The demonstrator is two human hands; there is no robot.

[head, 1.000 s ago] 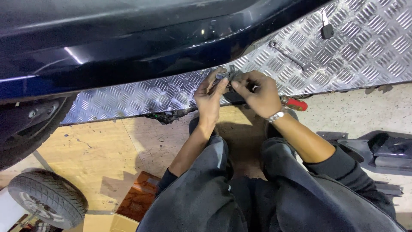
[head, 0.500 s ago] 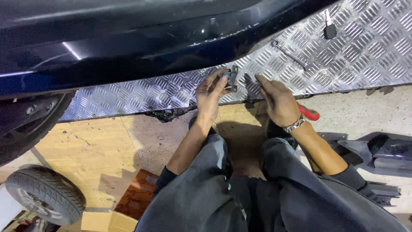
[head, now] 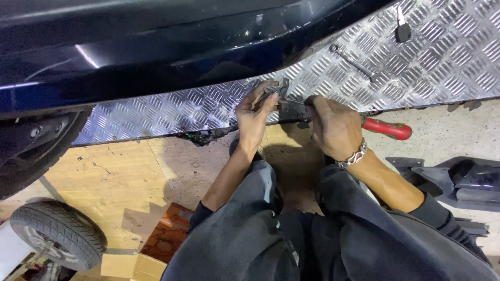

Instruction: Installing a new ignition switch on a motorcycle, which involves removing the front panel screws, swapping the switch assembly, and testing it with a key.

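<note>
My left hand (head: 253,112) pinches a small dark metal bracket (head: 281,89) at the lower edge of the chequered metal ramp (head: 437,62). My right hand (head: 333,127), with a metal bracelet on the wrist, grips a dark tool (head: 294,106) whose tip meets the bracket. A red-handled tool (head: 388,128) lies on the floor just behind my right wrist. Both hands are close together below the dark blue car body (head: 156,47).
A spanner (head: 354,62) and a dark key fob (head: 402,31) lie on the ramp at upper right. A car wheel (head: 31,151) is at left, a small tyre (head: 57,234) at lower left, grey plastic parts (head: 458,179) at right, cardboard (head: 130,265) by my knees.
My right hand let go of the bracket, dipped right toward the red-handled tool, and is back near the bracket with a dark tool. The left hand stayed on the bracket.
</note>
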